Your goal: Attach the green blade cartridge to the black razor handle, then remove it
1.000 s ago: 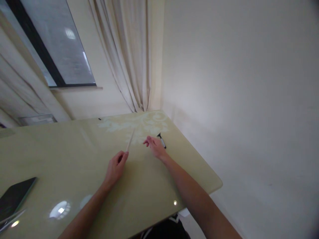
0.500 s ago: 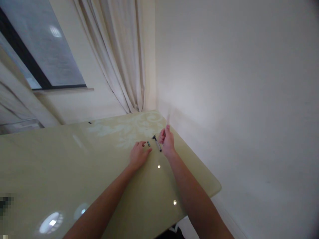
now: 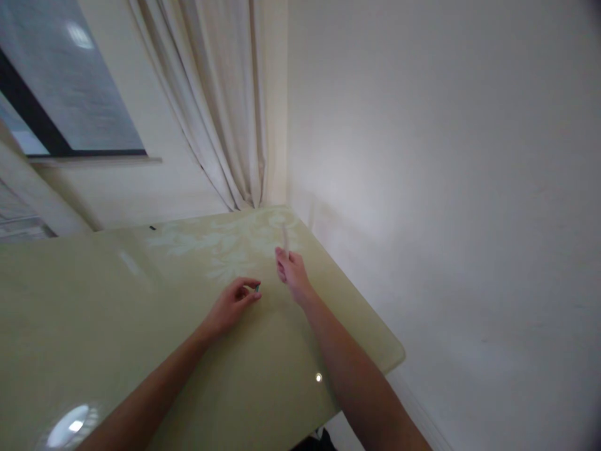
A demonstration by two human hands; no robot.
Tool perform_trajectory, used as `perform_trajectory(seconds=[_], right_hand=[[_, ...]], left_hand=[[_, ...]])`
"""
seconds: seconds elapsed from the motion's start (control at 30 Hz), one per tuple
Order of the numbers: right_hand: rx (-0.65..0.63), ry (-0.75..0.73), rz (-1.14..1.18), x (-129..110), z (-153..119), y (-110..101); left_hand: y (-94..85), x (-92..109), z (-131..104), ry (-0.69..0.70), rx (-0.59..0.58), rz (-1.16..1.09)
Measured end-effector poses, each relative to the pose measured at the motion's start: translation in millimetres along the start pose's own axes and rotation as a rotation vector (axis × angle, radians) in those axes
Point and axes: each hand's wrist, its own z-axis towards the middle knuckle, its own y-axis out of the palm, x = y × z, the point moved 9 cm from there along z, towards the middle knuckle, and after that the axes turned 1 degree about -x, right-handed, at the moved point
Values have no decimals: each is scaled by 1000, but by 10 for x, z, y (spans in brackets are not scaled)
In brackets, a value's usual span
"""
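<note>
My left hand is over the table, its thumb and index finger pinching a small dark-green razor cartridge. Only the cartridge's edge shows between the fingertips. To its right, my right hand is closed, with the thumb on top. A thin, pale, translucent strip sticks up from its fingers, too blurred to name. No razor handle is visible now; my right hand may be hiding it. The two hands are a short way apart.
A small black piece lies at the table's far edge. The white wall runs along the table's right side. Beige curtains hang behind, beside a dark-framed window. The table's rounded right corner is near my right forearm.
My left hand has closed on the cartridge, which was lying on the table. My right hand has shifted left in view; the razor lying beside it no longer shows. The view has turned slightly.
</note>
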Motion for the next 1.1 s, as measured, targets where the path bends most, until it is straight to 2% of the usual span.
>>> perform_trajectory(seconds=[0.07,0.17,0.23,0.33,0.8,1.1], right_hand=[[-79,7,-157,60,-94,187],[-144,-32,-369,117,-263,439],[-192,-25,-421,169,-366,577],[-248,13,-419,221,-478,696],[-277,150,-291,247,-648,719],[-285,153,-290,237,-661,729]], left_hand=[[-191,-24,-282,36,59,-101],[-500,9,-612,87,236,-72],[-654,94,-736,127,357,15],[-765,234,-802,184,475,110],[-638,463,-894,333,533,143],[-638,485,-910,324,555,120]])
